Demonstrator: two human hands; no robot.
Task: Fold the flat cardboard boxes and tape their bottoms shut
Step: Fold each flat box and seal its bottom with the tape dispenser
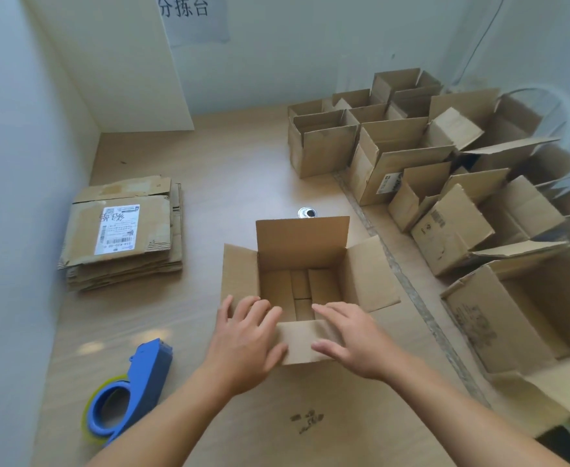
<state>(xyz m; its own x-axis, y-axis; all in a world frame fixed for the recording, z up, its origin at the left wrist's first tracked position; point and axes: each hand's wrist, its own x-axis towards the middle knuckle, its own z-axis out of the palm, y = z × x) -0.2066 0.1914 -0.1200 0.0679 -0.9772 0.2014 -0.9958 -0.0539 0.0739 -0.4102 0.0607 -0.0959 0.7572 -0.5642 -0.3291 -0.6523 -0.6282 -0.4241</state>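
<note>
One pale wooden tabletop (243, 170) carries everything, set into a corner of white walls. At least a dozen erected boxes (394, 156) crowd its right side with their top flaps standing open; they are packed too closely for an exact count, and what lies inside them cannot be made out. One stack of flat cardboard boxes (121, 257) lies at the left, near the wall, and the top sheet bears one white shipping label (118, 230).

One open box (300, 244) stands upright in the middle of the tabletop, well apart from the stack and just left of the crowd. Its four top flaps are up or splayed outward, and inside it only the folded bottom flaps show, meeting along a seam.

Two hands reach to the near flap of this box. The left hand (246, 335) lies over the near left corner and the right hand (354, 342) over the near rim, each with its thumb on the flap's outer face. Both sets of fingers are spread and nearly straight, touching the cardboard without clenching it, though blur softens them.

One blue tape dispenser (142, 379) lies at the lower left, loaded with one roll of tape (89, 419). One small metal ring (306, 213) sits just behind the open box.
</note>
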